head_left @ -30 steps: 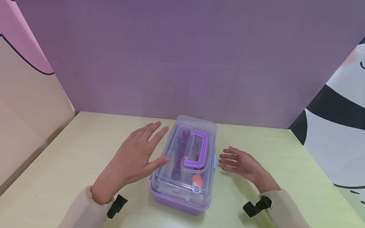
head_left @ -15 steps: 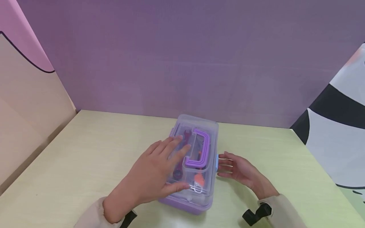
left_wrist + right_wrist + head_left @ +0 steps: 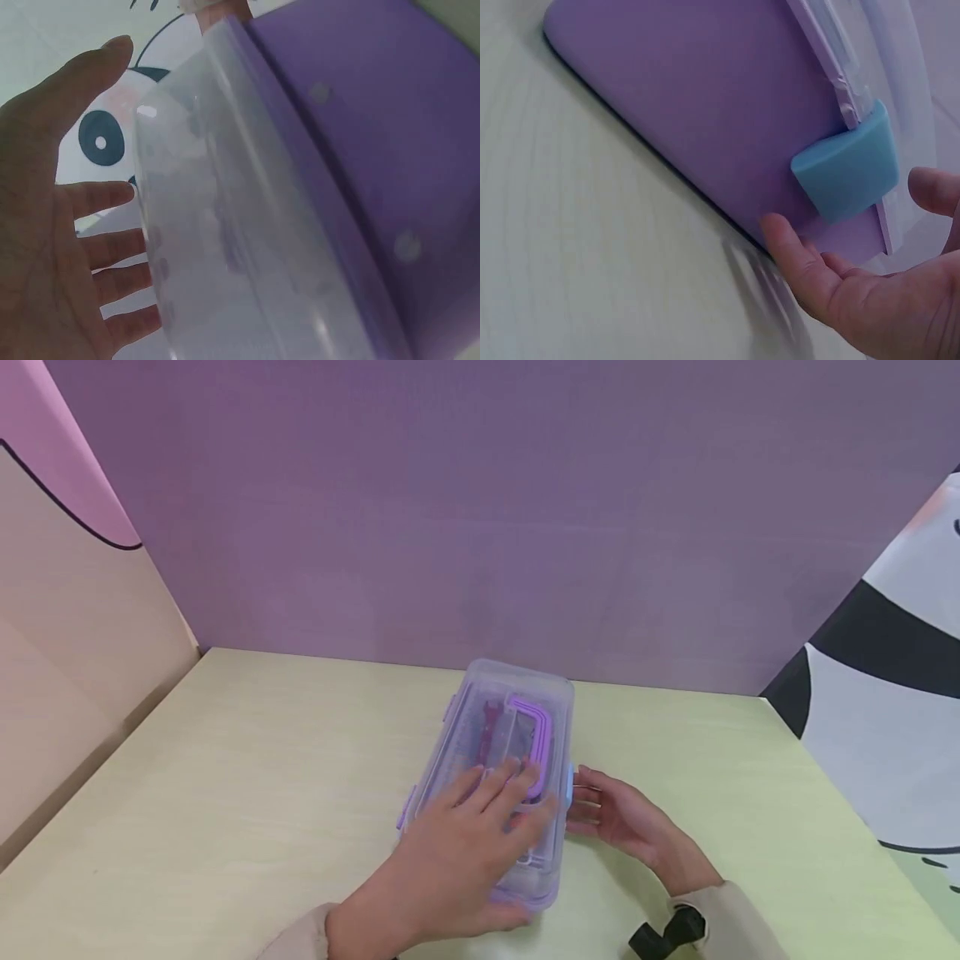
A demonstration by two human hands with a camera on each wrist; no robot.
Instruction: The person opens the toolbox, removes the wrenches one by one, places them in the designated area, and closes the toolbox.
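Note:
A toolbox (image 3: 450,760) with a clear lid and a purple base lies on the table, its purple handle (image 3: 542,739) folded flat on top. Under the lid a dark red wrench (image 3: 490,727) shows in part. Over the near half of the lid is my left hand (image 3: 457,864), fingers spread; the left wrist view has its palm (image 3: 45,247) facing the clear lid. My right hand (image 3: 630,827) is at the right side of the box. Its fingers are beside the purple wall below the light blue latch (image 3: 849,166), and the thumb is near the latch.
The pale wooden table (image 3: 300,735) extends to both sides of the box. A purple panel (image 3: 480,527) rises along the far edge, with printed panels at left and right (image 3: 885,693).
My left hand has come right and nearer, from beside the box to over its lid. The right hand has moved slightly left and closer to the latch side.

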